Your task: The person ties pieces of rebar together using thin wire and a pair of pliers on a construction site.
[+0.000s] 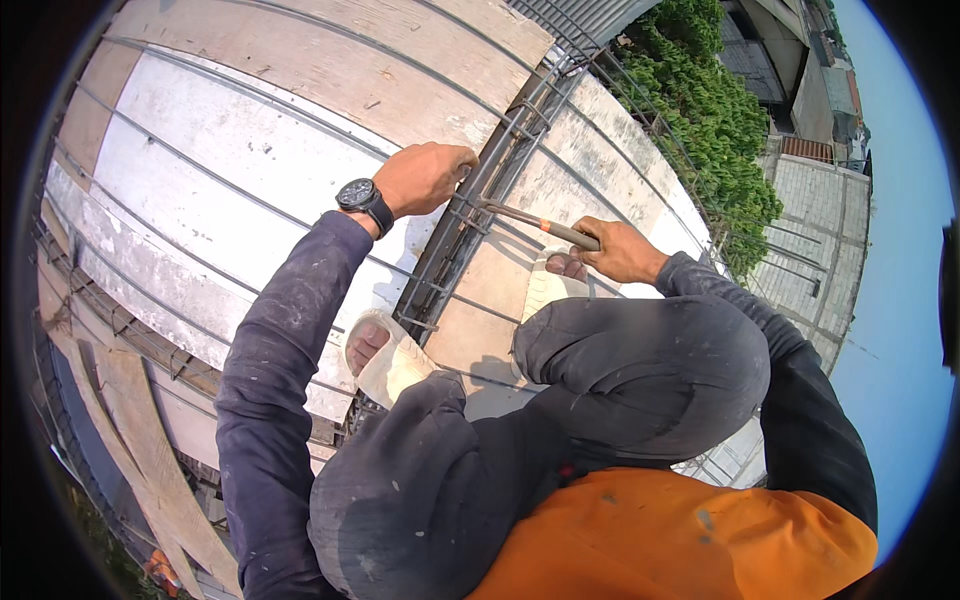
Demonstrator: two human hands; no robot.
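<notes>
My right hand (619, 247) grips the handles of steel pincers (555, 226), with an orange band partway along. Their head reaches to a beam cage of steel reinforcing bars (480, 187) crossed by stirrups, sunk in a gap between formwork boards. On the opposite side of the cage, my left hand (420, 178) is bent over with its fingertips curled against or just above the bars. Whether it pinches a thin wire is hidden. A black wristwatch (365, 201) is on that wrist. Thin reinforcing bars (480, 306) cross the boards and pass over the cage.
My sandalled feet (375, 349) straddle the cage as I squat. Formwork panels (225, 165) spread to the left, with loose planks (142, 420) at lower left. Beyond the right edge stand a leafy tree (690, 97) and a block wall (814, 225). A person in orange (161, 566) appears far below.
</notes>
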